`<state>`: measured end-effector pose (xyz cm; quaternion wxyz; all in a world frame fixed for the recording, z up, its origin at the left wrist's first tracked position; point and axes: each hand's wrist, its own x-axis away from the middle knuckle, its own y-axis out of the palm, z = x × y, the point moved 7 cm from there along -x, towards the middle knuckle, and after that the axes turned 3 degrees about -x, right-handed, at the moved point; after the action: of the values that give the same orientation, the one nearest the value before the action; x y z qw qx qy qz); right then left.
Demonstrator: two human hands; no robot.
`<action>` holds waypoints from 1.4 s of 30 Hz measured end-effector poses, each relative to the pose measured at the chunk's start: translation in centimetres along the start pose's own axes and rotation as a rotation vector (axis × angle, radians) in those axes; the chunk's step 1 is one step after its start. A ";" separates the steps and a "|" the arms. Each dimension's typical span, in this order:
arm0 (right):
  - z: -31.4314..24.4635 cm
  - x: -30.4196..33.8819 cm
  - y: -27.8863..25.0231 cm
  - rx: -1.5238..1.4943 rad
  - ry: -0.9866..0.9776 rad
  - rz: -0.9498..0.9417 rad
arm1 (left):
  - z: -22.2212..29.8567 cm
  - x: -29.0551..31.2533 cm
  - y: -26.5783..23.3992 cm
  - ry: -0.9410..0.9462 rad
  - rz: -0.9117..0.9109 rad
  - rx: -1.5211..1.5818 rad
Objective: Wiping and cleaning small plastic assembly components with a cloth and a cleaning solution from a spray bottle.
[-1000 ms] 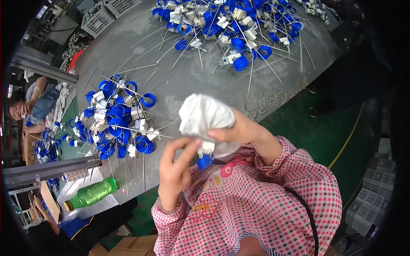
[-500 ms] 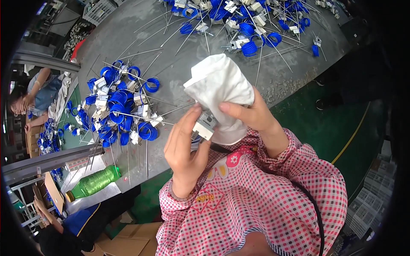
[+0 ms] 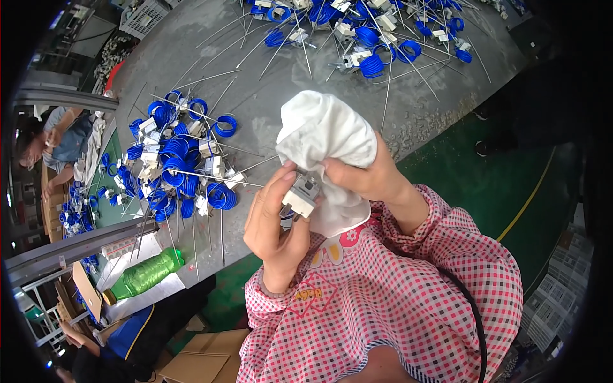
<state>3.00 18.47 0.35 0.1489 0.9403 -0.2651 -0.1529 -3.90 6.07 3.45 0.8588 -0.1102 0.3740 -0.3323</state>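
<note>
Between the thumb and fingers of my left hand is a small white block-shaped thermostat part with a grey metal top. My right hand grips a bunched white cloth, its thumb pressed into the folds. The cloth touches or nearly touches the part's right side, and its lower end hangs behind the part. To the left on the grey table lies a pile of similar parts with coiled blue tubes and thin metal rods.
A larger heap of such parts covers the table's far side. A green bottle lies at the left beside a metal rail. Co-workers sit at the left. Cardboard is below, and white crates stand at right.
My right hand has shifted the cloth, which now bunches more roundly at its top. My left hand still holds the part, now slightly lower and tilted differently.
</note>
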 end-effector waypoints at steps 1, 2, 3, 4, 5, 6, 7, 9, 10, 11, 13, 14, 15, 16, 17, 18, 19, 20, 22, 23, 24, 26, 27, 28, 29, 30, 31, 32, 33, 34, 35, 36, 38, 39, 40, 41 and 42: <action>-0.1 0.0 0.0 0.005 -0.010 0.001 | 0.0 0.0 0.0 -0.001 -0.002 0.000; 0.0 0.1 0.1 0.004 -0.009 0.002 | 0.0 -0.1 0.0 0.010 0.002 0.006; 0.1 0.1 0.0 -0.033 -0.020 0.031 | 0.1 -0.1 0.1 0.020 0.009 0.012; 0.1 0.2 -0.2 -0.069 -0.031 0.060 | 0.2 -0.2 0.1 0.019 0.010 0.011; 0.0 0.2 -0.2 -0.070 -0.030 0.058 | 0.4 -0.3 0.3 0.040 0.002 0.003; 0.1 0.3 -0.3 -0.061 -0.022 0.070 | 0.5 -0.3 0.3 0.060 -0.009 -0.004; 0.1 0.4 -0.5 -0.051 -0.014 0.082 | 0.6 -0.3 0.2 0.059 -0.010 -0.005; -0.1 0.3 -0.6 -0.056 -0.010 0.063 | 0.3 -0.1 0.4 0.005 -0.078 0.073; -0.1 0.3 -0.6 -0.060 -0.007 0.044 | 0.4 -0.2 0.4 0.004 -0.079 0.073; 0.0 0.4 -0.7 -0.060 -0.006 0.044 | 0.4 -0.2 0.4 0.007 -0.087 0.077; 0.2 0.5 -0.8 -0.109 0.011 0.058 | 0.5 -0.2 0.4 0.010 -0.093 0.081; 0.2 0.5 -0.8 -0.109 0.012 0.057 | 0.5 -0.2 0.5 0.004 -0.087 0.103; 0.2 0.4 -0.8 -0.127 0.011 0.059 | 0.5 -0.2 0.4 -0.001 -0.079 0.124; 0.3 0.4 -0.8 -0.145 0.011 0.061 | 0.5 -0.2 0.4 -0.002 -0.077 0.121; 0.3 0.4 -0.8 -0.148 0.012 0.057 | 0.6 -0.2 0.4 0.000 -0.081 0.107; 0.5 0.5 -0.9 -0.141 0.015 0.065 | 0.6 -0.3 0.4 0.001 -0.088 0.095; 0.6 0.5 -1.0 -0.134 0.018 0.072 | 0.6 -0.4 0.4 0.000 -0.090 0.093; 0.7 0.5 -1.2 -0.137 0.018 0.073 | 0.5 -0.4 0.4 -0.005 -0.106 0.093; 0.9 0.5 -1.3 -0.146 0.051 0.065 | 0.5 -0.3 0.6 -0.012 -0.121 0.088; 0.9 0.5 -1.2 -0.149 0.051 0.064 | 0.2 -0.3 0.5 -0.023 -0.073 0.094; 0.6 0.4 -0.9 -0.125 0.033 0.049 | 0.1 -0.2 0.4 -0.035 -0.024 0.100; 0.2 0.4 -0.6 -0.104 0.016 0.034 | 0.3 -0.3 0.4 -0.053 -0.028 0.070; -0.1 0.4 -0.4 -0.021 -0.021 0.008 | 0.4 -0.4 0.4 -0.068 -0.031 0.042; -0.4 0.4 -0.2 0.063 -0.057 -0.019 | 0.4 -0.4 0.4 -0.067 -0.033 0.042; -0.5 0.4 -0.3 0.062 -0.059 -0.017 | 0.3 -0.5 0.4 -0.080 -0.045 0.045; -0.3 0.4 -0.4 0.037 -0.044 -0.006 | 0.2 -0.5 0.5 -0.093 -0.058 0.048; 0.0 0.4 -0.6 0.012 -0.030 0.004 | 0.2 -0.5 0.5 -0.092 -0.061 0.048; 0.1 0.4 -0.7 0.012 -0.031 0.006 | 0.2 -0.5 0.6 -0.088 -0.063 0.050; 0.4 0.4 -1.0 -0.022 -0.026 0.008 | 0.1 -0.6 0.7 -0.085 -0.066 0.053; 0.5 0.3 -1.2 -0.055 -0.021 0.010 | 0.0 -0.6 0.7 -0.087 -0.069 0.053; 0.6 0.3 -1.2 -0.056 -0.019 0.012 | -0.1 -0.6 0.8 -0.078 -0.067 0.061; 0.5 0.2 -1.2 -0.053 -0.024 0.007 | 0.0 -0.6 0.8 -0.067 -0.064 0.069; 0.2 0.2 -1.0 -0.050 -0.029 0.003 | 0.0 -0.7 0.8 -0.074 -0.068 0.063; 0.0 0.2 -0.6 -0.051 -0.031 -0.009 | 0.1 -0.7 0.7 -0.081 -0.070 0.057; -0.1 0.2 -0.3 -0.051 -0.034 -0.021 | 0.1 -0.7 0.7 -0.081 -0.069 0.057; -0.2 0.2 -0.3 -0.051 -0.034 -0.022 | 0.3 -0.7 0.7 -0.070 -0.065 0.046; 0.0 0.2 -0.4 -0.072 -0.019 -0.014 | 0.4 -0.7 0.7 -0.059 -0.060 0.035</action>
<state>3.36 18.71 0.16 0.1792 0.9347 -0.2540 -0.1722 -3.62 7.04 3.77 0.8610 -0.1160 0.3389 -0.3611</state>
